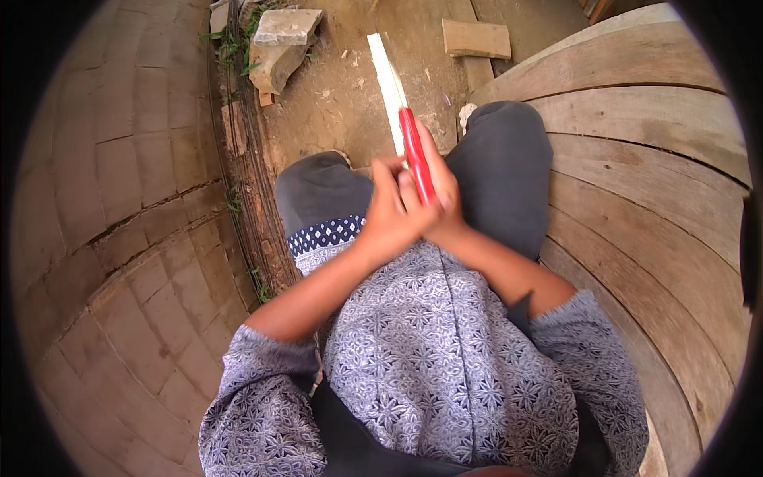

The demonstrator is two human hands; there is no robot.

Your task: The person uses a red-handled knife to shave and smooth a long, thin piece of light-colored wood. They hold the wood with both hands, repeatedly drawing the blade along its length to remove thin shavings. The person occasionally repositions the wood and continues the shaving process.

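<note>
The red-handled tool (pixel 415 153) stands aslant in front of the person's body, its red end low and its narrow far part pointing away, too thin against the ground to make out clearly. The right hand (pixel 443 189) lies just right of the red handle and is wrapped about it, one finger stretched along its side. The left hand (pixel 385 205) is bent in from the handle's left, crossing close to the right one, its fingers curled; blur hides whether they grip anything. A pale, flat strip (pixel 385 79) runs just left of the handle and beyond it, its lower end disappearing by the left hand's fingers. The knees in dark trousers (pixel 509 163) flank the handle, and the patterned shirt (pixel 429 342) is below it. Farther ahead of the handle, a rough stone (pixel 288 28) lies to the left and a wooden block (pixel 477 40) to the right, over bare ground (pixel 338 99). Well to the handle's right rise curved-looking planks (pixel 644 115); well to its left, a surface of blocks (pixel 127 183).
</note>
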